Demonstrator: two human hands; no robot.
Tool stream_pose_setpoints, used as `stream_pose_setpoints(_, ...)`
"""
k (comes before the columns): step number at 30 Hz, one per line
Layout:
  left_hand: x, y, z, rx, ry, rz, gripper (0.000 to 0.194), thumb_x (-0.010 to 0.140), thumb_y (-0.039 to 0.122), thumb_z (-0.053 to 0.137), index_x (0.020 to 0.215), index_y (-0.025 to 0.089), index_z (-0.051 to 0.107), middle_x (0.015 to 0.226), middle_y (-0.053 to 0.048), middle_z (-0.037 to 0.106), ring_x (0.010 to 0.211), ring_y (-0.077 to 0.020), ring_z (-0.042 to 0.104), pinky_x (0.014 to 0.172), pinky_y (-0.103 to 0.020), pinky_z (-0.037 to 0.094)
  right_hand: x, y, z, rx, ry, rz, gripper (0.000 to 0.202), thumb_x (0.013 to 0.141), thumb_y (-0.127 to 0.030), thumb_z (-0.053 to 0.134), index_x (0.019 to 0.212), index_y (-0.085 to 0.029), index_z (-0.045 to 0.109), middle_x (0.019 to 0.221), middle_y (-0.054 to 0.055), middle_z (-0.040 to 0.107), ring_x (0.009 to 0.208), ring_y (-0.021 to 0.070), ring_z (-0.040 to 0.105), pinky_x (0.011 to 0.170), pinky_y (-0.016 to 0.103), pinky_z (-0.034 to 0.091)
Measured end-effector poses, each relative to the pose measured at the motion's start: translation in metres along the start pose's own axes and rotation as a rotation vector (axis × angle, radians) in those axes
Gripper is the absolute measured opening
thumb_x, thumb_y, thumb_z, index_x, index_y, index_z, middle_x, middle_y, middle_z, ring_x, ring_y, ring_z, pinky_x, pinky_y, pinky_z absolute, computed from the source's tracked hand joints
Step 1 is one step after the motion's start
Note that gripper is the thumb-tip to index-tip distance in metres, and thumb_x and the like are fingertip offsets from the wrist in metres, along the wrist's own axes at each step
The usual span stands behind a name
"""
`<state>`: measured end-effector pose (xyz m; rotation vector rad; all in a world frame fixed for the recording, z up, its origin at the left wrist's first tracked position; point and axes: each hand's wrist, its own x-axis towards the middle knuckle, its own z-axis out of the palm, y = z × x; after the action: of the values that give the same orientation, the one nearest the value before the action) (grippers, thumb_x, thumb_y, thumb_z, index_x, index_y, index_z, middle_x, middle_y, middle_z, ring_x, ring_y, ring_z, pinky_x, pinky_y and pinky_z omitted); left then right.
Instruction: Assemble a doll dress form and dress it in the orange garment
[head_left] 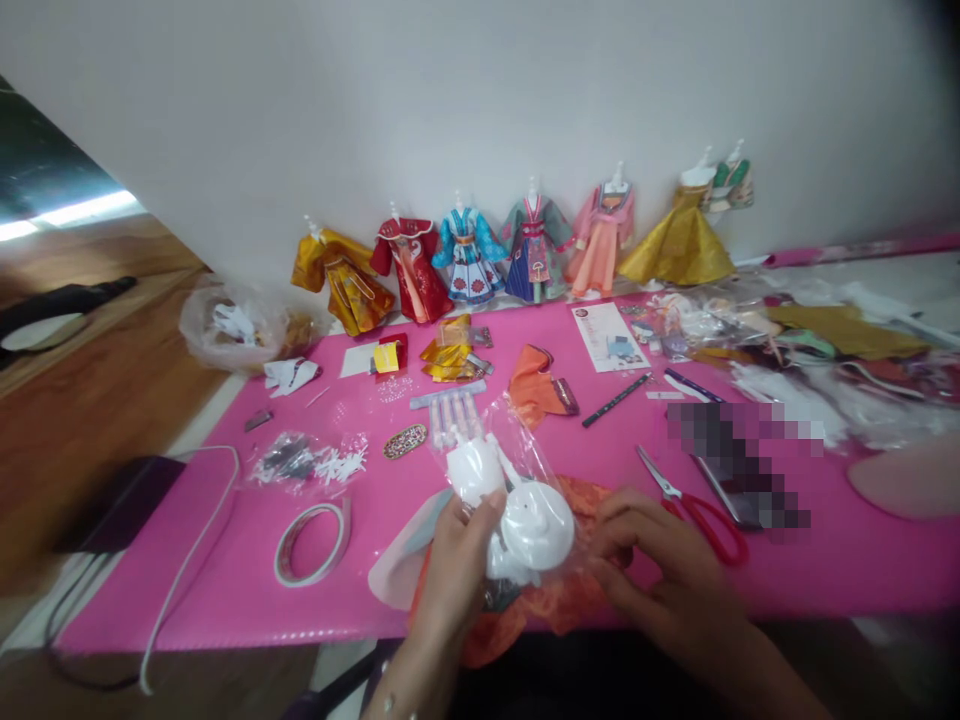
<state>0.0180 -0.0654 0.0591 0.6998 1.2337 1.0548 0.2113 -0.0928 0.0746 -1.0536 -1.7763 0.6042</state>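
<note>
My left hand (469, 540) is closed around a clear plastic bag (517, 440) holding white plastic parts. Among them are a round disc-shaped base (538, 525) and a small white torso-like piece (475, 470). At the bag's right side, my right hand (649, 550) has its fingers curled and pinched at the plastic edge. Orange patterned fabric (551, 610) lies beneath the bag, partly covered by it and by my left hand. Red-handled scissors (709, 522) lie partly open beyond my right hand.
Several small dressed dress forms (471, 250) line the wall behind the pink table cover (225, 590). White tape (289, 560) and a bag of small white pieces (300, 460) lie left. A dark, partly blurred-out object (712, 460) and plastic-wrapped fabrics (840, 350) lie right.
</note>
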Motion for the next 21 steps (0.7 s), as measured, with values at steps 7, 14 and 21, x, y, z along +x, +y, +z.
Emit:
stream_pose_setpoints(7,0.001,0.000,-0.003,0.023,0.022,0.051,0.041,0.073,0.052,0.076,0.080,0.013,0.066,0.055,-0.002,0.066,0.042,-0.0152,0.057,0.041,-0.023,0.038,-0.001,0.000,-0.001,-0.035,0.021,0.024,0.010,0.087,-0.020,0.064,0.095,-0.024,0.060,0.078,0.000,0.060,0.068,0.0155,0.058,0.060,0.026,0.049)
stream_pose_setpoints(14,-0.004,-0.001,0.007,-0.034,0.016,0.056,0.035,0.074,0.046,0.077,0.085,0.016,0.064,0.059,-0.002,0.069,0.046,-0.0179,0.063,0.045,-0.025,0.045,0.002,0.000,0.004,-0.123,0.045,-0.054,0.008,0.087,-0.016,0.066,0.085,-0.024,0.064,0.078,0.002,0.062,0.073,0.0158,0.060,0.063,0.027,0.049)
stream_pose_setpoints(21,-0.001,-0.004,0.014,-0.121,-0.018,0.035,0.030,0.077,0.044,0.075,0.083,0.017,0.064,0.065,-0.004,0.071,0.062,-0.0227,0.070,0.054,-0.027,0.050,-0.004,0.010,0.001,-0.071,0.003,-0.169,0.014,0.087,-0.011,0.061,0.087,-0.024,0.065,0.085,0.003,0.061,0.081,0.0184,0.059,0.075,0.034,0.049)
